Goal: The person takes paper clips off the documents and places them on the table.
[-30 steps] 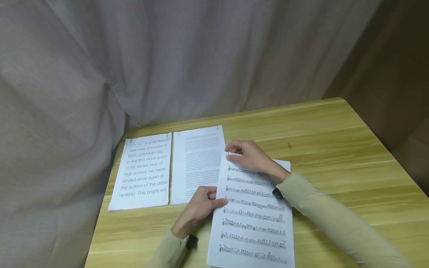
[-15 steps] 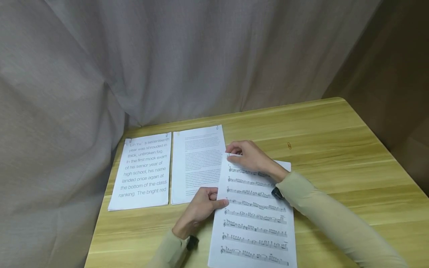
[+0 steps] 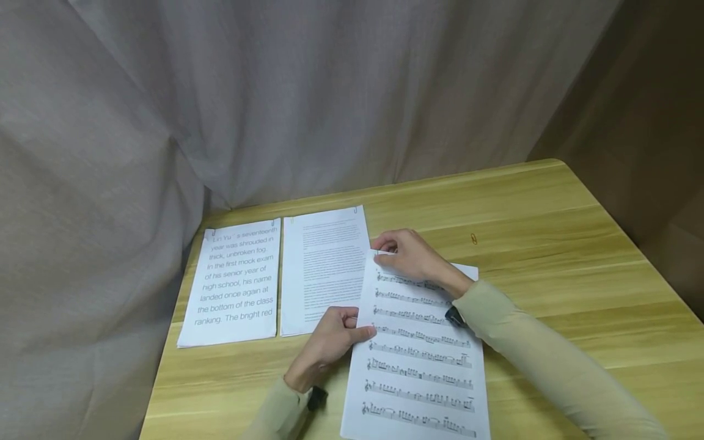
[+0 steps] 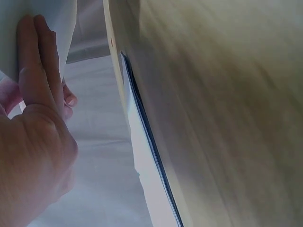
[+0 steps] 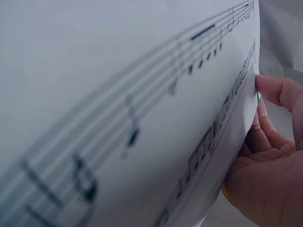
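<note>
Our left hand [image 3: 329,337] pinches the sheet music [image 3: 415,380] between thumb and fingers; beyond these, our right hand [image 3: 414,258] pinches its corner.

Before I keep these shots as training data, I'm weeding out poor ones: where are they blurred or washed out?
Right wrist: sheet music blurred where nearest, sharper towards the right hand; left wrist: hazy, pale glare on the tabletop at upper right, left hand washed out lower down; head: clearer overall, but print on the middle document too fine to read.

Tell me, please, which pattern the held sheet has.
Rows of black music staves on the white sheet; best seen in the head view.
</note>
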Demonstrator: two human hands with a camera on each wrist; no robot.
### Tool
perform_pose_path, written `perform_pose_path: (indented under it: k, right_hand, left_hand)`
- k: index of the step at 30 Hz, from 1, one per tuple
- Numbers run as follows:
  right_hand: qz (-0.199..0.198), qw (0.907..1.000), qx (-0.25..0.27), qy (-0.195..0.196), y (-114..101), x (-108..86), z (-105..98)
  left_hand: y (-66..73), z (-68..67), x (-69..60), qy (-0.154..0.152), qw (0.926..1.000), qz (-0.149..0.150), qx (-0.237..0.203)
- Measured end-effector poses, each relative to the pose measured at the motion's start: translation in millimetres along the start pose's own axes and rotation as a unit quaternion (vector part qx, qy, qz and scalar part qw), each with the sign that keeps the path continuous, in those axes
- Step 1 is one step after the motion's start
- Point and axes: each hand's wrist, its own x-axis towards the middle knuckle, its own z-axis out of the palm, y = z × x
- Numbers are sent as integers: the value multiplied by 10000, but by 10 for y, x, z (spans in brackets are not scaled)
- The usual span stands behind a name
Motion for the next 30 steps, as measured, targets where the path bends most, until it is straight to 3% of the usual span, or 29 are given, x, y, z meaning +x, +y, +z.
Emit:
perform_pose_path:
  k: [9,14,19,30]
  right_hand:
    - [249,9992,180,253,60,22,-75]
    - [9,9987,48,509,163,25,-228]
    - [-44,9967,-71,804,333,-49,-413]
    - [385,9919,-470,1117,880,-353,-917]
  left_hand:
    - [4,40,5,-15,9999,-159,42]
    - [-17,44,-14,6,9998,-216,47]
    - [-8,4,-21,170,9996,-187,84]
    - [-12,-91,-27,208,9997,-131,51]
